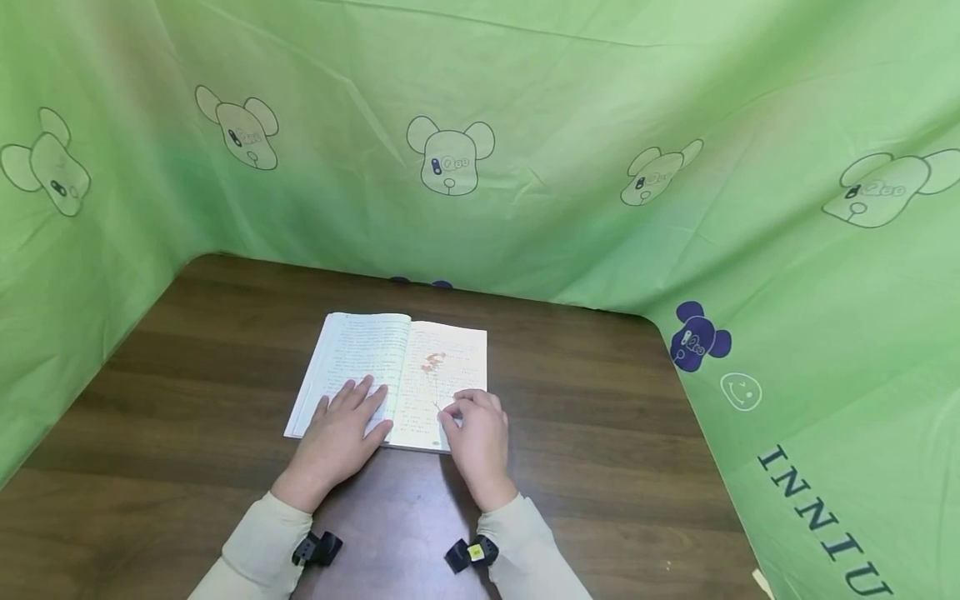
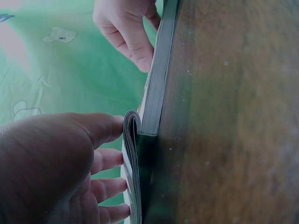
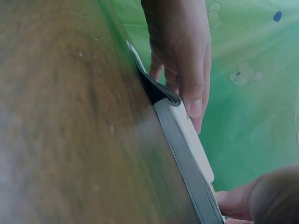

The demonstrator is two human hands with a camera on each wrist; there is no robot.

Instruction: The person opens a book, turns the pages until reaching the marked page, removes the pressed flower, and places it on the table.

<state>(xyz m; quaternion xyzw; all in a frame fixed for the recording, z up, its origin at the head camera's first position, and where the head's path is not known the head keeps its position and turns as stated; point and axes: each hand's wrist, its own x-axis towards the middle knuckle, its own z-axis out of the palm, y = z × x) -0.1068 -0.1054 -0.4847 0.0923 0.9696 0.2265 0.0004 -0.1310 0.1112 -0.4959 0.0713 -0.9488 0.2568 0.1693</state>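
Note:
An open book (image 1: 360,350) lies on the table, its pages covered in lines of print. My left hand (image 1: 341,433) rests on the left page with the fingers spread, the thumb near the fold. In the left wrist view the thumb of that hand (image 2: 51,154) touches the curved pages by the spine. On the right page lies a small dried flower (image 1: 432,363) with orange-brown petals and a thin stem running toward me. My right hand (image 1: 480,437) pinches the lower end of this stem between thumb and forefinger, over the page's lower right part.
The dark wooden table (image 1: 600,417) stretches around the book on all sides. A green cloth (image 1: 540,100) printed with bear heads hangs along the table's back and sides. Each sleeve carries a small black wrist camera (image 1: 318,548) near the cuff.

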